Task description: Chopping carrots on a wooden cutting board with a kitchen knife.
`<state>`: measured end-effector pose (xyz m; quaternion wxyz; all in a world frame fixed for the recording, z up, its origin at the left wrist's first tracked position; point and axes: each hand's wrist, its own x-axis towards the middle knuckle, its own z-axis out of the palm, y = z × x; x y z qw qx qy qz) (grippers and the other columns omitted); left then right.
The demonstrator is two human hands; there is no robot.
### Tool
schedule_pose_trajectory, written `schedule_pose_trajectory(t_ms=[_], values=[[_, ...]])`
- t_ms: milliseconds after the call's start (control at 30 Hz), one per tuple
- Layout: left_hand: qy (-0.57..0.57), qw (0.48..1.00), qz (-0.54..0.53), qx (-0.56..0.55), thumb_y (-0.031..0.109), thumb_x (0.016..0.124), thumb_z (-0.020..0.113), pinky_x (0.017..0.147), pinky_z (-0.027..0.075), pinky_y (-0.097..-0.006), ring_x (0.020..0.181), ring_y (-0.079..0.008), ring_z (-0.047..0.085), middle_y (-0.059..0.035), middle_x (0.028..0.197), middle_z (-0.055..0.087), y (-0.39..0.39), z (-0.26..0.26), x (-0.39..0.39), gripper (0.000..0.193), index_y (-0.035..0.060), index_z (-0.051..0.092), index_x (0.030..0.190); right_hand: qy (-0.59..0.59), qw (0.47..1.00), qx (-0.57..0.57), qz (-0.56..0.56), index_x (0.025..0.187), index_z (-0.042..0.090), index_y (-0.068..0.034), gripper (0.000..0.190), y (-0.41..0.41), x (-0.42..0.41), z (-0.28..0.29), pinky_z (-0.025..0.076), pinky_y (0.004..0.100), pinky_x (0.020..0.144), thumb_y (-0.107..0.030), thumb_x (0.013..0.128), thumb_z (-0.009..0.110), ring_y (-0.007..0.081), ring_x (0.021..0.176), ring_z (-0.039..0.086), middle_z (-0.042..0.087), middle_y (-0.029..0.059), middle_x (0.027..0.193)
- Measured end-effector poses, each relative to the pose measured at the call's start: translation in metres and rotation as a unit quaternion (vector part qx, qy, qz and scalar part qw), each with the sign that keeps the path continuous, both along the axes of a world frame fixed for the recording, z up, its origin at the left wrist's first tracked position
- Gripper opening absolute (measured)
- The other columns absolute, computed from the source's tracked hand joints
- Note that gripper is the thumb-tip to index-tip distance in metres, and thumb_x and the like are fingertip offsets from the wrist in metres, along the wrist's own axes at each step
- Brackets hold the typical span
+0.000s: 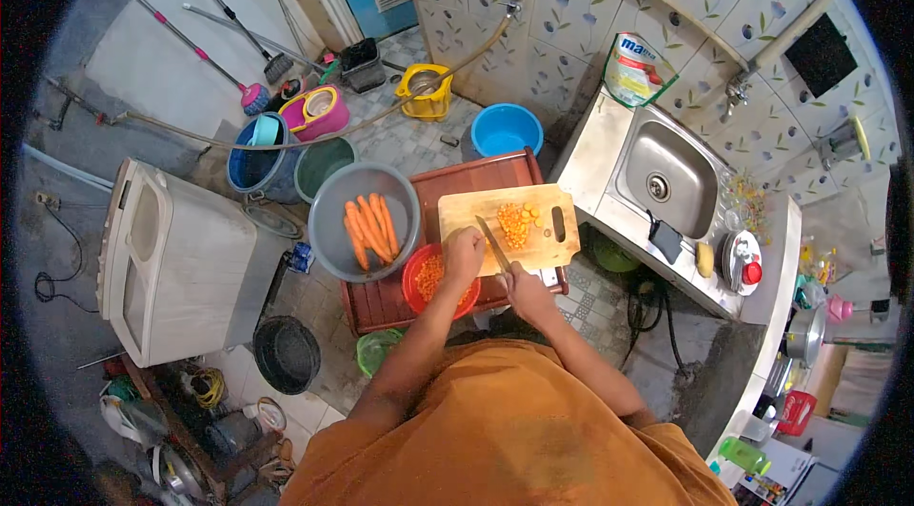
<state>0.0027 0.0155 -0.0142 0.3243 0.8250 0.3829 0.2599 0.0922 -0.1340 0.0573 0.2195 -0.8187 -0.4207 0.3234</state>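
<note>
A wooden cutting board (464, 210) lies on a reddish-brown wooden table (450, 181). My right hand (528, 292) grips a kitchen knife (493, 242), its blade resting over the board and pointing up and left. My left hand (463, 252) is at the board's lower left edge, fingers curled; whether it holds a piece is hidden. Diced carrot (513, 224) lies heaped right of the blade, with a few larger slices beside it. Below my left hand, a red bowl (409, 292) holds more diced carrot (430, 276). Several whole carrots (373, 227) lie in a grey basin (327, 202) at the left.
A blue basin (507, 129) stands beyond the table. To the right is a steel sink (668, 174) in a tiled counter with plates (739, 260). At the left stand a white washing machine (186, 263), a black basin (286, 354) and buckets. A hose (371, 127) crosses above the floor.
</note>
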Motion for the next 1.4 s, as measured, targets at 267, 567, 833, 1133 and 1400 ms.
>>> schedule_pose_trajectory(t_ms=[267, 567, 833, 1133, 1400], values=[[-0.011, 0.999, 0.033, -0.028, 0.007, 0.073, 0.067, 0.066, 0.046, -0.0446, 0.070, -0.0345, 0.059, -0.0155, 0.069, 0.059, -0.006, 0.009, 0.003, 0.008, 0.0020, 0.061, 0.071, -0.036, 0.996, -0.068, 0.040, 0.106, 0.042, -0.006, 0.023, -0.008, -0.006, 0.003, 0.049, 0.0548, 0.067, -0.028, 0.100, 0.037, 0.0438, 0.077, 0.065, 0.064, 0.0269, 0.080], [-0.014, 0.999, 0.036, -0.026, 0.005, 0.071, 0.066, 0.065, 0.047, -0.0443, 0.069, -0.0339, 0.059, -0.0159, 0.069, 0.059, -0.007, 0.007, 0.005, 0.004, 0.0020, 0.063, 0.071, -0.032, 0.998, -0.058, 0.020, 0.106, 0.042, -0.006, 0.021, -0.014, -0.008, -0.019, 0.048, 0.0553, 0.069, -0.025, 0.100, 0.036, 0.0446, 0.081, 0.063, 0.063, 0.0287, 0.087], [0.006, 1.000, 0.016, -0.020, 0.004, 0.077, 0.066, 0.066, 0.050, -0.0392, 0.070, -0.0305, 0.061, -0.0152, 0.075, 0.060, -0.002, 0.009, -0.001, 0.005, -0.0003, 0.065, 0.080, 0.011, 1.000, 0.018, -0.009, 0.103, 0.045, -0.001, 0.026, -0.016, -0.003, 0.011, 0.048, 0.0562, 0.070, -0.027, 0.099, 0.040, 0.0478, 0.079, 0.061, 0.063, 0.0283, 0.082], [0.006, 0.971, -0.241, -0.004, -0.005, 0.075, 0.056, 0.086, 0.047, -0.0391, 0.098, -0.0358, 0.058, -0.0195, 0.100, 0.059, 0.028, 0.028, 0.003, 0.027, -0.0014, 0.064, 0.100, 0.014, 0.997, 0.048, -0.053, 0.099, 0.047, 0.000, 0.022, -0.024, 0.007, 0.021, 0.048, 0.0544, 0.070, -0.021, 0.098, 0.042, 0.0472, 0.079, 0.061, 0.065, 0.0261, 0.084], [0.067, 0.982, -0.178, -0.004, 0.003, 0.074, 0.064, 0.081, 0.048, -0.0416, 0.091, -0.0353, 0.060, -0.0176, 0.090, 0.061, 0.015, 0.021, 0.001, 0.018, 0.0010, 0.066, 0.091, 0.030, 0.996, 0.069, -0.051, 0.100, 0.047, 0.000, 0.023, -0.028, 0.001, 0.012, 0.047, 0.0565, 0.070, -0.022, 0.098, 0.043, 0.0481, 0.079, 0.060, 0.063, 0.0284, 0.084]])
